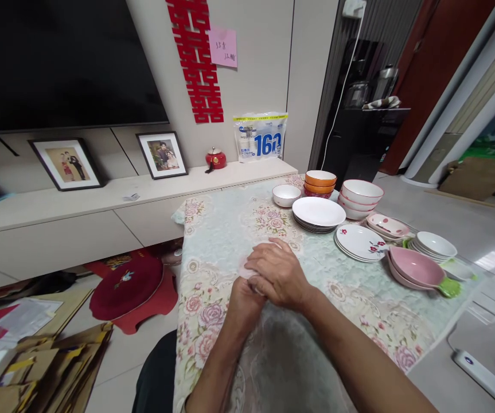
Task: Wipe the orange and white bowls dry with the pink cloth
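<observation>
My hands meet over the near part of the flowered tablecloth (213,246). My left hand (247,298) is closed, with its fingers mostly covered. Across it lies my right hand (279,272), fingers bent and pressed together over the left. A small pale pinkish thing (245,267) shows at the far side between them; its kind is hidden by the fingers. Nearest to the hands among the dishes is a stack of white plates (318,210). To its right are flower-patterned plates (361,242) and pink leaf-shaped dishes (417,267) with green ends.
At the table's far end stand a small white bowl (285,195), orange bowls (320,179) and pink-rimmed bowls (362,192). White bowls (436,244) sit at the right. A red stool (129,287) and flattened cardboard (45,367) are on the left floor.
</observation>
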`<state>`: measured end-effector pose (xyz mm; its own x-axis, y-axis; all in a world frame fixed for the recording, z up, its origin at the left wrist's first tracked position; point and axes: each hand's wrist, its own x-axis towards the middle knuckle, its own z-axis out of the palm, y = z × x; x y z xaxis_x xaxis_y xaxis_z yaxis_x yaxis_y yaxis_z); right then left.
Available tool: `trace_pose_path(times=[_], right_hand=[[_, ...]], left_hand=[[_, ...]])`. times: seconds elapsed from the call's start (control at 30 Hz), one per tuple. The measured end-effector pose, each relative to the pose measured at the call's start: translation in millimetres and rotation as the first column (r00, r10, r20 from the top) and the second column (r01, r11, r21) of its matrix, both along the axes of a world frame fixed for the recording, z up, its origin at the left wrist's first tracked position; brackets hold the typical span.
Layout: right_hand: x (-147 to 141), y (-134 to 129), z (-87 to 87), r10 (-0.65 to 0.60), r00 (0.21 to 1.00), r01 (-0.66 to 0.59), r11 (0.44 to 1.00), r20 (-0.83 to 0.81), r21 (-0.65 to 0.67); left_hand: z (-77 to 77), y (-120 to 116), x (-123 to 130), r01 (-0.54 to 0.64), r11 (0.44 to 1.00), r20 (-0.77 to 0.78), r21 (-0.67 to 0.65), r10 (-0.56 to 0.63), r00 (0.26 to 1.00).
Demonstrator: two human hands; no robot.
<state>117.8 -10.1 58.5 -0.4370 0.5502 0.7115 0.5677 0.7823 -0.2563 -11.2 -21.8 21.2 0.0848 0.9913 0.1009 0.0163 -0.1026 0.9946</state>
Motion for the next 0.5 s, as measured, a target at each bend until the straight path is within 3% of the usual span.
trace_pose_path(times=[0.1, 0.2, 0.3, 0.4, 0.5], right_hand=[[20, 14, 3.6, 0.001, 0.998, -0.008, 0.995, -0.069, -0.103], [39, 24, 5.5, 0.014, 0.983, -0.064, 0.962, -0.186, -0.266], [50, 27, 3.3, 0.007, 0.963, -0.116, 0.912, -0.269, -0.393], [58, 30, -4.1, -0.029, 0.937, -0.159, 0.851, -0.348, -0.5], [62, 36, -12.8, -0.07, 0.901, -0.218, 0.78, -0.429, -0.586]], left_hand=[[4.3, -5, 1, 0.121, 0.993, -0.058, 0.014, -0.12, 0.991], [6.7, -11, 1, 0.212, 0.975, -0.213, 0.062, -0.195, 0.957], [4.1, -9, -2, 0.249, 0.957, -0.341, 0.15, -0.187, 0.921], [-1.3, -1, -6, 0.297, 0.927, -0.371, 0.23, -0.198, 0.907], [-4.6, 6, -10, 0.369, 0.904, -0.439, 0.216, -0.247, 0.864]])
